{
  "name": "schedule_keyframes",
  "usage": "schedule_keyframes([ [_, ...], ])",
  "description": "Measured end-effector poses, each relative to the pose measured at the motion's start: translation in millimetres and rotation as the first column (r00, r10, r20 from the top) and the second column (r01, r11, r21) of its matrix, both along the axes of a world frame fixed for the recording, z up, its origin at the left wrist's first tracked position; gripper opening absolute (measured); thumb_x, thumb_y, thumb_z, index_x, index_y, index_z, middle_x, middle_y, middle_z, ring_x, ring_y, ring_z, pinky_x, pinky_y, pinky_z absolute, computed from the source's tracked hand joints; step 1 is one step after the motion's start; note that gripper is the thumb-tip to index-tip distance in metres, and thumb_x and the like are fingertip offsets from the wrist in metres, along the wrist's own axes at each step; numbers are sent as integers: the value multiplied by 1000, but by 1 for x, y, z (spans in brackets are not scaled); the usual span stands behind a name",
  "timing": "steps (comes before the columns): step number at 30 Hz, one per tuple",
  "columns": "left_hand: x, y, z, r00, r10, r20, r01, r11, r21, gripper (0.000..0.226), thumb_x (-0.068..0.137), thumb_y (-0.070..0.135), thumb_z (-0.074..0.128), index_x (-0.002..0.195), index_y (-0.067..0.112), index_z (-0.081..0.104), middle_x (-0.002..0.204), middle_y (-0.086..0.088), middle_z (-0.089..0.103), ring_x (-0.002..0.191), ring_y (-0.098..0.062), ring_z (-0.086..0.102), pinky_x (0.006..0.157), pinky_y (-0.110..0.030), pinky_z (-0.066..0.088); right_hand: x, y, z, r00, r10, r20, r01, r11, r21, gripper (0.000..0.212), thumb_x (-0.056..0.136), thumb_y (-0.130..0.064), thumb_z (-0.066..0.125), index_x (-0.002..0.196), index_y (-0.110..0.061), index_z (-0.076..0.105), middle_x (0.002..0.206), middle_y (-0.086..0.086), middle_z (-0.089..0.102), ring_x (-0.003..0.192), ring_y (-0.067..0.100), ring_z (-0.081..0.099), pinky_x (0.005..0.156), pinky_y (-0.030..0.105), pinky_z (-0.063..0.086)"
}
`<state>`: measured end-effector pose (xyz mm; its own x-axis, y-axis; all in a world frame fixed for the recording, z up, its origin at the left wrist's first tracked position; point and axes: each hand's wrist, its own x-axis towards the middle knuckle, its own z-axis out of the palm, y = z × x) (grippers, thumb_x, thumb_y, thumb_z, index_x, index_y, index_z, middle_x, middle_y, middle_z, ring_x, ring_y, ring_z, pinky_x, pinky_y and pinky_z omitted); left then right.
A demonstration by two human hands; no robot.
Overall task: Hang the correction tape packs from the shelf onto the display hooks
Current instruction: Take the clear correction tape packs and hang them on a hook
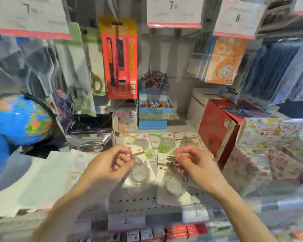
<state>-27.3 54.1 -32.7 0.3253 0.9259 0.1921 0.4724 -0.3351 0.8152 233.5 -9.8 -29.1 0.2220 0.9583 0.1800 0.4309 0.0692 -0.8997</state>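
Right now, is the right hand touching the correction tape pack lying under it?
Touching. The head view shows the right hand with its fingertips curled onto the top of the correction tape pack on the shelf.

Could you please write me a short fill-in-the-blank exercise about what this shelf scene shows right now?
1. The correction tape packs lie flat on the ____, not yet hung.
2. To the far left of the left hand sits a blue ____.
3. Each of the two price tags on the shelf's front edge shows the digit ____.
4. The right hand reaches over a pack printed with "40" beside a ____ box.

Missing words: shelf; globe; 2; red
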Motion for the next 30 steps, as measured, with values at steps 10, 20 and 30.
schedule_keyframes([
  [10,20,35,-9,657,45,-752,146,972,185,57,93,66,47,138,32,50,138,9,58,130,-14,42,108,-33,27,-28,84,-21,875,241,420,-128,952,-279,24,94,-33,62,116,-23,66,74,-14,61,71,5,57,67,22,48],
  [20,21,28,-14,846,31,-532,46,990,130,50,91,53,63,136,40,48,124,29,48,111,3,33,102,-23,19,-34,101,-21,941,318,119,-225,846,-484,38,91,-13,69,118,11,60,79,8,42,71,20,44,64,29,37],
  [30,20,30,-15,962,24,-270,8,993,119,79,90,43,70,155,40,25,163,28,10,151,4,15,125,-31,21,-21,99,-12,897,170,-408,-323,882,-342,28,94,10,62,120,1,57,84,13,71,65,17,70,59,23,60],
])
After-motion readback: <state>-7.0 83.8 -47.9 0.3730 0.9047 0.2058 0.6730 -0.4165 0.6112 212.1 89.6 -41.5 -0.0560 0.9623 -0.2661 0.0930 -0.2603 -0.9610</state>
